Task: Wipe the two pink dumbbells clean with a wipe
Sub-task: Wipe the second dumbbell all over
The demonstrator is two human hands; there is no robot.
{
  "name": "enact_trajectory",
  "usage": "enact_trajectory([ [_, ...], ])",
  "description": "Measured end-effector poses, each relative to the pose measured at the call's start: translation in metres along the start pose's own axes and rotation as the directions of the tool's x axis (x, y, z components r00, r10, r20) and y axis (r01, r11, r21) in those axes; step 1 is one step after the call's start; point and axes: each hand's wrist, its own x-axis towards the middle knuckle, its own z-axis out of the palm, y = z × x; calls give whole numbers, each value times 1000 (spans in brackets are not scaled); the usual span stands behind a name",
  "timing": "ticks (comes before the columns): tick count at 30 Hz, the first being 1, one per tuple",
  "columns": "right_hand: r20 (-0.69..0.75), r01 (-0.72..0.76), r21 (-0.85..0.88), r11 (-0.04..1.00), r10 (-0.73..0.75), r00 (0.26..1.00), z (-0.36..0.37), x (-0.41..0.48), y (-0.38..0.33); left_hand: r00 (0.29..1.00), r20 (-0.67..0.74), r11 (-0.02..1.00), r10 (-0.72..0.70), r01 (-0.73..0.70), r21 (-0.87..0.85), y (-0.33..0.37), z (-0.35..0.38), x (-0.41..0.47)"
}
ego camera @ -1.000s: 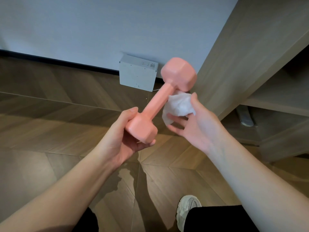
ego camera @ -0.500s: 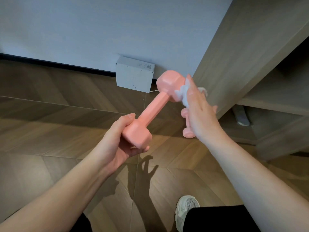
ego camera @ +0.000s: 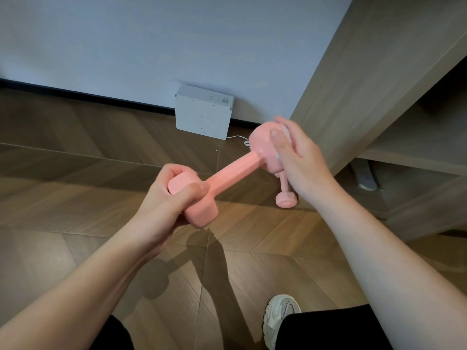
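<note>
At the left, the left hand (ego camera: 171, 195) gripped the near head of the dumbbell (ego camera: 235, 170), with the fingers curled over the top of the head and the thumb pressed across its side. The dumbbell was in the air above the wooden floor (ego camera: 75, 160), slanting up from this hand toward the right. It looked like one stiff piece with a matt pink coating, a thick round bar and two blocky heads with soft corners. I judged it rather heavy for its size and not fragile. The coating probably gives good friction, but it may be slippery where it is wet. Holding one head was a sensible grip, because it left the bar and the other head free for wiping.

Behind the bar, a white box (ego camera: 203, 113) stood against the wall.

Further right, the right hand (ego camera: 295, 152) closed on the far head, with the thumb lying over its face and the fingers wrapped behind. The wipe (ego camera: 288, 132) was pressed between palm and head, and only a small white edge showed. It seemed thin, soft and easy to bunch.

Under this hand, the second dumbbell (ego camera: 284, 195) lay on the floor, just beside the wooden shelf unit (ego camera: 353, 84).
</note>
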Motion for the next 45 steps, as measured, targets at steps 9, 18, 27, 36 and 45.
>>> enact_trajectory([
  [9,379,-697,523,490,599,705,-5,10,7,994,104,989,-21,6,146,-1,-12,6],
  [18,112,-224,430,875,195,974,4,-1,8,978,105,984,-180,180,6,-2,-10,12],
  [27,196,-708,220,671,680,706,20,-11,5,952,284,828,-112,-69,556,18,-30,23],
  [36,272,-337,52,940,312,911,31,-21,-16,804,407,612,-433,-69,788,-9,3,19],
  [45,252,-515,827,226,669,699,37,-7,-10,920,300,600,-253,-93,794,-21,10,2],
])
